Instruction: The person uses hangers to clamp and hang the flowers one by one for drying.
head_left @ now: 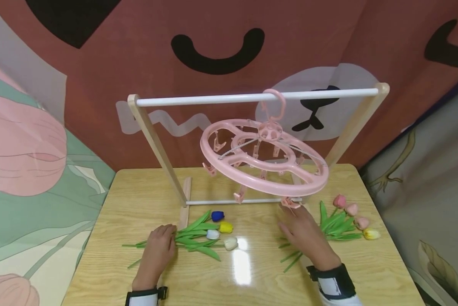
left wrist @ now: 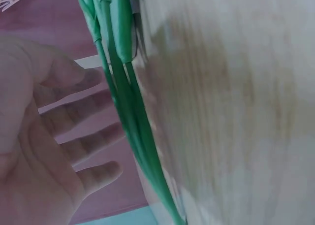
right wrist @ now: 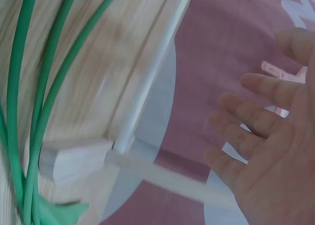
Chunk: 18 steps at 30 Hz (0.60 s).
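A bunch of artificial tulips with blue, yellow and white heads lies on the left of the table. My left hand is at its green stems; the left wrist view shows the fingers extended towards them, not curled round them. On the right lies a second bunch of tulips with pink and yellowish heads. Above its stems is my right hand, its fingers relaxed and holding nothing in the right wrist view. Near that hand's fingertips hangs a clothespin from the pink round drying hanger.
The hanger hooks over the white top rod of a wooden stand, tilted down to the right. A lower white rod joins the stand's feet on the wooden table. Behind hangs a printed curtain.
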Each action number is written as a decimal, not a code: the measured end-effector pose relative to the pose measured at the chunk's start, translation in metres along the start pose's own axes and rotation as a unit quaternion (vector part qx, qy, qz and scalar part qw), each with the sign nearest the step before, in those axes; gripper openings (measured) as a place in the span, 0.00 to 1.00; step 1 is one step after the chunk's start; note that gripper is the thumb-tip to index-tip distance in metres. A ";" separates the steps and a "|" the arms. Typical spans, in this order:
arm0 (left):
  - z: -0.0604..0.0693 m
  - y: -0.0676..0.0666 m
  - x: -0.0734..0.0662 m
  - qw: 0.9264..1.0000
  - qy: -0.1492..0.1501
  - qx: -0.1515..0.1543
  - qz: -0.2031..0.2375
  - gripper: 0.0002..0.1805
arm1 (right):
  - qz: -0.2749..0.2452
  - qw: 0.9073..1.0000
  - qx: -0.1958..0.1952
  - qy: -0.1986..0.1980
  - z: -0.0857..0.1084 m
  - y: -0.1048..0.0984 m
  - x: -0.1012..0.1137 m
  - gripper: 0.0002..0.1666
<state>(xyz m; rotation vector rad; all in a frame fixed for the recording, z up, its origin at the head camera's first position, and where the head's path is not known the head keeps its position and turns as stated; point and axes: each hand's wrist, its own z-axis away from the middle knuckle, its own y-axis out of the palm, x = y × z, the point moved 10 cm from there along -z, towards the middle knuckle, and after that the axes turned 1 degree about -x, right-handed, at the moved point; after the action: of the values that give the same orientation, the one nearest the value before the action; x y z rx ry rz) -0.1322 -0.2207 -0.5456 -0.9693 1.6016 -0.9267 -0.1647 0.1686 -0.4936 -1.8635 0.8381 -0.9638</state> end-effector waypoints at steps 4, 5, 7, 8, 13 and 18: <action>0.002 0.007 0.000 1.000 0.000 0.000 -0.003 0.12 | -0.005 0.999 0.047 0.012 -0.003 0.018 0.010 0.34; 0.003 0.008 0.000 1.000 0.000 0.000 -0.004 0.12 | -0.005 0.999 0.051 0.006 -0.005 0.021 0.013 0.35; 0.004 0.010 0.001 1.000 -0.003 -0.001 -0.004 0.13 | -0.005 0.999 0.051 -0.018 -0.007 0.025 0.023 0.35; 0.004 0.011 0.001 1.000 -0.005 -0.001 -0.004 0.13 | -0.003 0.998 0.046 -0.032 -0.008 0.026 0.028 0.35; 0.005 0.011 0.001 1.000 -0.009 -0.006 -0.010 0.11 | -0.013 0.997 0.027 -0.070 -0.012 0.030 0.046 0.34; 0.005 0.005 0.001 0.998 0.004 -0.037 -0.043 0.13 | -0.037 0.994 0.088 -0.045 -0.016 0.044 0.054 0.32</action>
<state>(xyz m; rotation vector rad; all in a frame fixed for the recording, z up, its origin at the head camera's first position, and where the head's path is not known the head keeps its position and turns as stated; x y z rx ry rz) -0.1285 -0.2203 -0.5518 -1.0938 1.6211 -0.9366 -0.1603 0.0997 -0.5121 -1.7814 0.6141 -0.9595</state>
